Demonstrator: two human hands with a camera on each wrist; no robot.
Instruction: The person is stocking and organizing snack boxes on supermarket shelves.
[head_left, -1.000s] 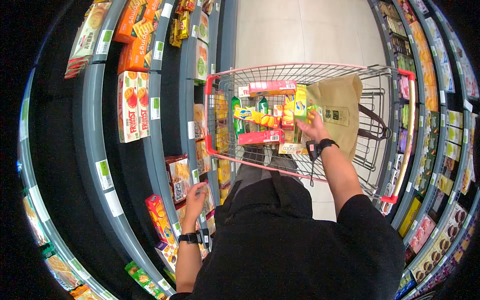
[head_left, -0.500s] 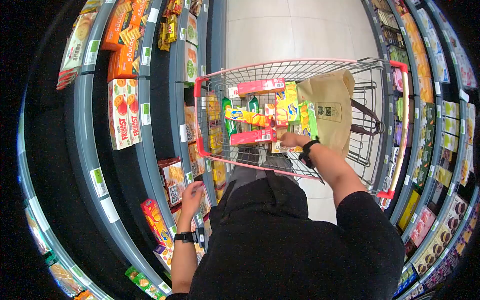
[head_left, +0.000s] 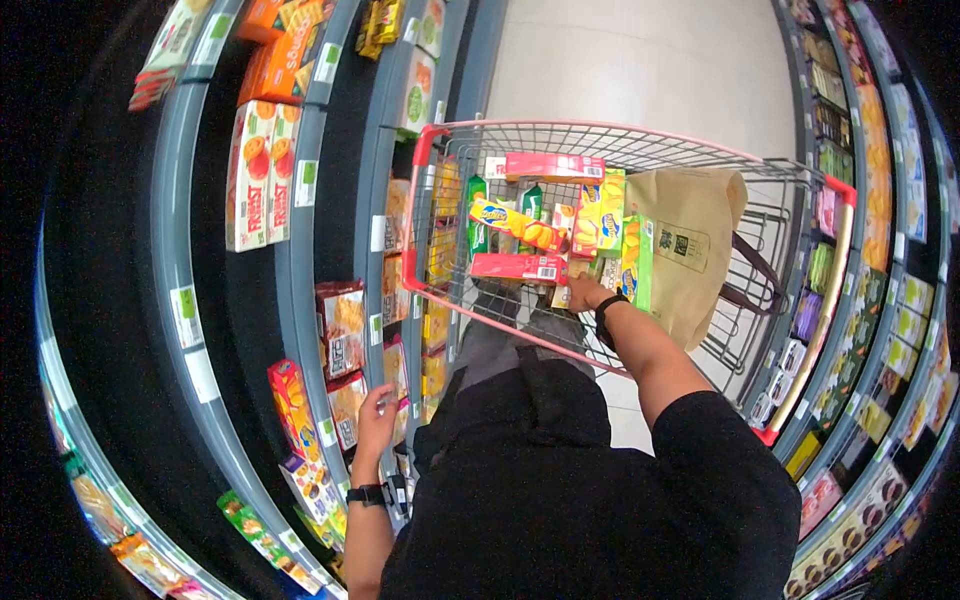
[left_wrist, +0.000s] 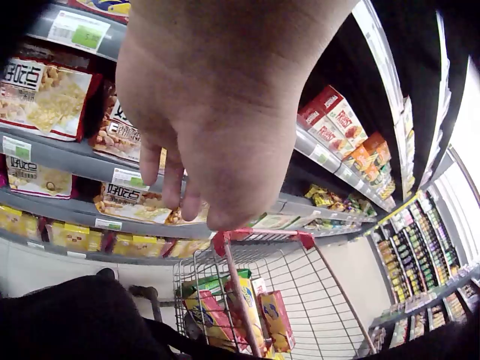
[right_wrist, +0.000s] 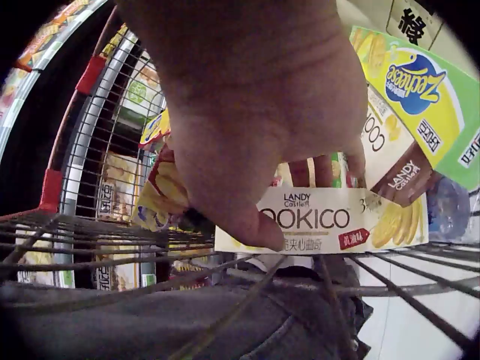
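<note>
On the right hand (right_wrist: 262,127), the thumb is pressing the front of one Cookico box (right_wrist: 330,219) and fingers are curling behind, probably because pinching both faces is giving secure hold. This box is showing at lower centre of the right wrist view; a second, tilted Cookico box (right_wrist: 390,161) is appearing beyond. At lower left of the head view, the left hand (head_left: 375,420) is hanging relaxed, gripping nothing. Rightward, one cart (head_left: 842,188) is carrying two pink boxes (head_left: 515,267) and one paper bag (head_left: 690,230).

The cart (head_left: 424,148) stands right of centre in the head view, between left shelves (head_left: 175,230) and right shelves (head_left: 805,120). Boxes (head_left: 600,222) lie in its left part, the bag (head_left: 680,212) right of them.
</note>
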